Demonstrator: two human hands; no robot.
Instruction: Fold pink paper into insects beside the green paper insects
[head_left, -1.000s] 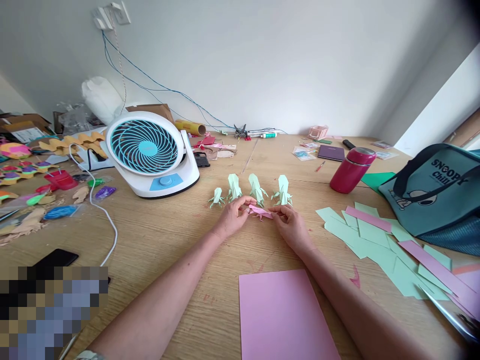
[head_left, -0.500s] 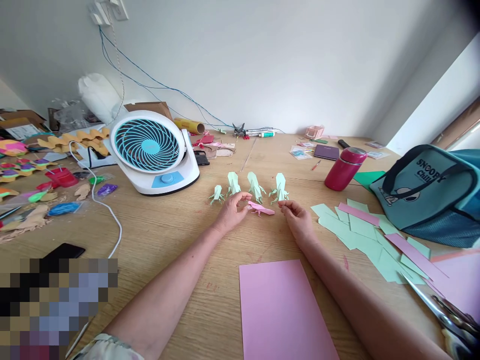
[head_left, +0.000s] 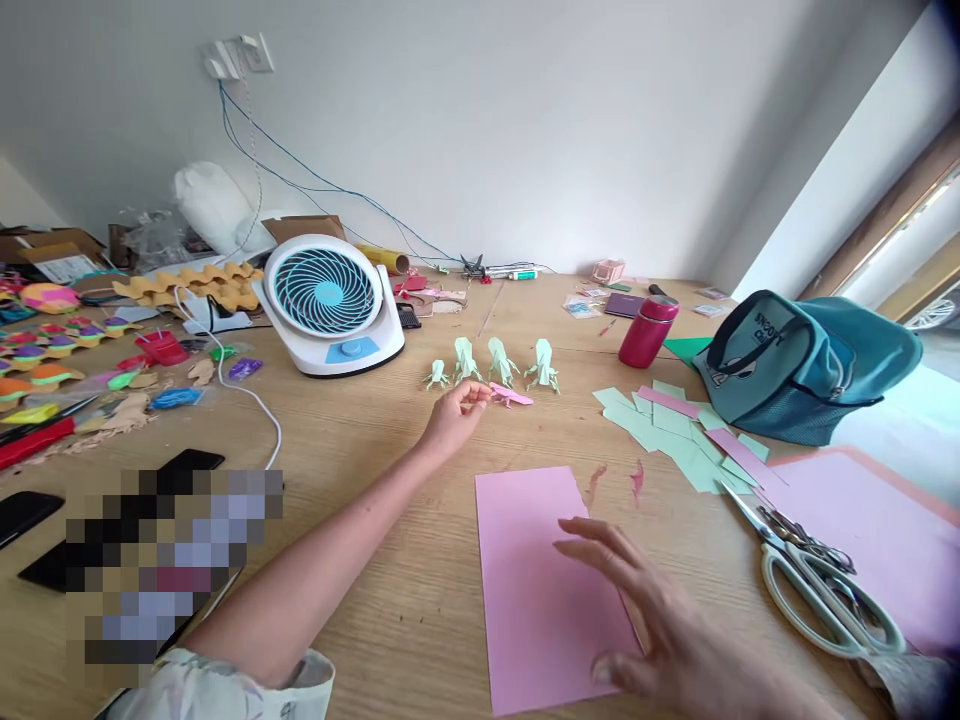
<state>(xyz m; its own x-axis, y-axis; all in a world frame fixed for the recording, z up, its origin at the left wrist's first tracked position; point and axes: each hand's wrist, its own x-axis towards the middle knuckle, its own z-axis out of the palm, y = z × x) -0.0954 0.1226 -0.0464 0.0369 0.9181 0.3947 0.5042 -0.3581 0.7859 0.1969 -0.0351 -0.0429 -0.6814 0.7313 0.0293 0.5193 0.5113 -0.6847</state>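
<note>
My left hand has its fingers pinched together at the left end of a pink folded-paper insect. Just behind it, several pale green folded-paper insects stand in a row, among them a small one at the left and a larger one at the right. My right hand, slightly blurred, is open with fingers spread over the right side of a pink paper sheet. It holds nothing; whether it touches the sheet I cannot tell.
A white and blue fan stands at the left. To the right are green and pink paper strips, scissors, a red flask and a teal bag. Phones and a white cable lie at the left.
My right hand has left the paper insects and come back towards me over the pink sheet, its fingers spreading. My left hand stays at the pink insect. The view has shifted somewhat.
</note>
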